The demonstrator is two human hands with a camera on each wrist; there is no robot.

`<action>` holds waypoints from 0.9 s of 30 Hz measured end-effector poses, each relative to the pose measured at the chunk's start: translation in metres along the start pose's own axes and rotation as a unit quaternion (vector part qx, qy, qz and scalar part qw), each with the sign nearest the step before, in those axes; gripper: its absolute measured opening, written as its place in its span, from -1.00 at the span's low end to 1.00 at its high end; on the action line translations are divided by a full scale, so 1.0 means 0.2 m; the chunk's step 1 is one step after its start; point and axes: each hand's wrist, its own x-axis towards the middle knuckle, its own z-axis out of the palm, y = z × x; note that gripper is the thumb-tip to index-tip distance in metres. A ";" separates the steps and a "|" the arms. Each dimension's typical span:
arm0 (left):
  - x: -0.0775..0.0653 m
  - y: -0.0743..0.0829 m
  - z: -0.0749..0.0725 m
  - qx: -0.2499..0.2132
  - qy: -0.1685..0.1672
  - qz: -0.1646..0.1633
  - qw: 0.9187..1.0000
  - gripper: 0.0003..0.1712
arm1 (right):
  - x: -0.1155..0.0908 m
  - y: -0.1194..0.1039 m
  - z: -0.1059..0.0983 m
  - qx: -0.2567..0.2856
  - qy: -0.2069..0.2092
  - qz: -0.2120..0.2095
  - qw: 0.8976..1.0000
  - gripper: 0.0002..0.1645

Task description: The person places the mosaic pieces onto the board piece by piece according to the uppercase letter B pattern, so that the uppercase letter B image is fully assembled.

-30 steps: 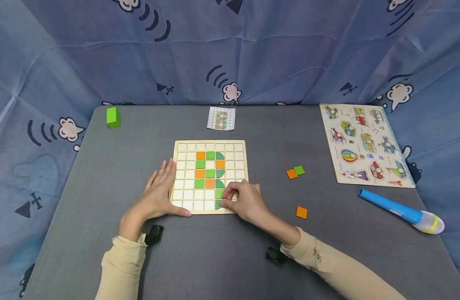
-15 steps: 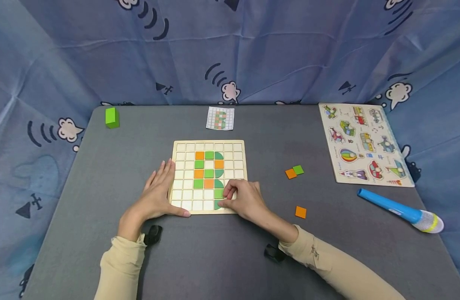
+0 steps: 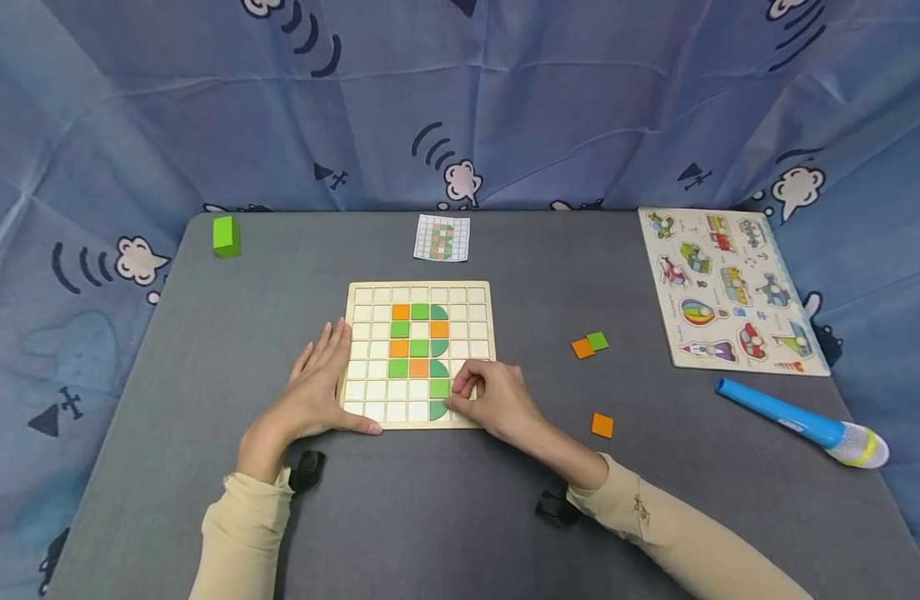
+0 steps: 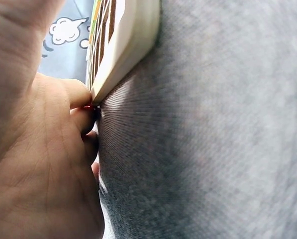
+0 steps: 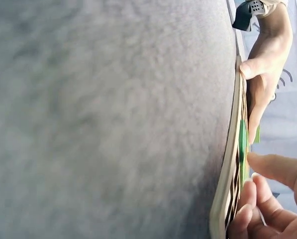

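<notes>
A wooden grid board [image 3: 468, 310] lies on the grey table, with orange, green and dark-green quarter-round tiles set in its cells. My left hand [image 3: 310, 387] rests along its left edge, fingers straight and thumb at the front-left corner. In the left wrist view, fingertips of the left hand [image 4: 44, 159] touch the board's side. My right hand [image 3: 497, 404] is at the front right of the board, fingers loosely bent. Its thumb tip is beside the lowest quarter-round tile [image 3: 437, 410], just below a green square tile [image 3: 439, 388]. In the right wrist view, the right hand [image 5: 277, 199] touches the board.
A pattern card [image 3: 442, 238] lies behind the board. To the right are an orange tile [image 3: 582, 348] and a green tile [image 3: 598, 341] together, another orange tile [image 3: 602, 426], a picture puzzle [image 3: 730, 287] and a blue toy microphone [image 3: 797, 421]. A green block [image 3: 226, 237] stands back left.
My right hand has shifted slightly right, and its thumb has drawn off the lowest quarter-round tile, showing more of it. The left hand stays at the board's edge.
</notes>
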 end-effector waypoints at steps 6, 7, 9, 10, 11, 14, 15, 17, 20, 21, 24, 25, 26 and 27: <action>0.00 0.00 0.00 -0.002 0.005 0.003 1.000 0.77 | -0.03 0.05 -0.05 0.040 0.001 -0.004 0.999 -0.84; 0.00 0.00 0.00 -0.002 0.005 0.002 1.000 0.77 | -0.04 0.06 -0.06 0.038 0.002 -0.006 0.999 -0.85; 0.00 0.00 0.00 -0.002 0.004 0.002 1.000 0.76 | -0.06 0.08 -0.09 0.032 0.004 -0.003 0.999 -0.83; 0.00 0.00 0.00 -0.003 0.003 0.002 1.000 0.76 | -0.07 0.09 -0.10 0.027 0.006 -0.002 1.000 -0.83; 0.00 0.00 0.00 -0.004 0.002 0.002 1.000 0.76 | -0.07 0.10 -0.11 0.024 0.006 0.000 1.000 -0.82; 0.00 0.00 0.00 -0.004 -0.001 0.000 1.000 0.77 | -0.10 0.14 -0.14 0.011 0.005 0.011 1.000 -0.80; 0.00 0.00 0.00 -0.004 -0.001 -0.001 1.000 0.77 | -0.11 0.15 -0.16 0.005 0.003 0.014 1.000 -0.79; 0.00 0.00 0.00 -0.003 -0.002 -0.002 1.000 0.77 | -0.13 0.18 -0.18 -0.007 0.000 0.019 1.000 -0.76; -0.01 0.00 0.00 -0.002 -0.002 -0.003 1.000 0.76 | -0.16 0.20 -0.24 -0.025 -0.006 0.028 0.999 -0.68; -0.01 0.00 0.00 -0.002 -0.002 -0.004 1.000 0.76 | -0.17 0.21 -0.26 -0.031 -0.008 0.032 0.999 -0.65; 0.00 0.00 0.00 -0.001 -0.003 -0.004 1.000 0.77 | -0.21 0.24 -0.32 -0.045 -0.013 0.044 0.998 -0.58; 0.00 0.01 0.00 -0.001 -0.003 -0.004 1.000 0.77 | -0.22 0.25 -0.35 -0.050 -0.012 0.047 0.998 -0.56; 0.00 0.01 0.00 0.000 -0.003 -0.004 1.000 0.77 | -0.24 0.27 -0.37 -0.055 -0.011 0.051 0.997 -0.54; 0.00 0.01 0.00 0.000 -0.002 -0.004 1.000 0.77 | -0.25 0.28 -0.39 -0.058 -0.008 0.053 0.997 -0.52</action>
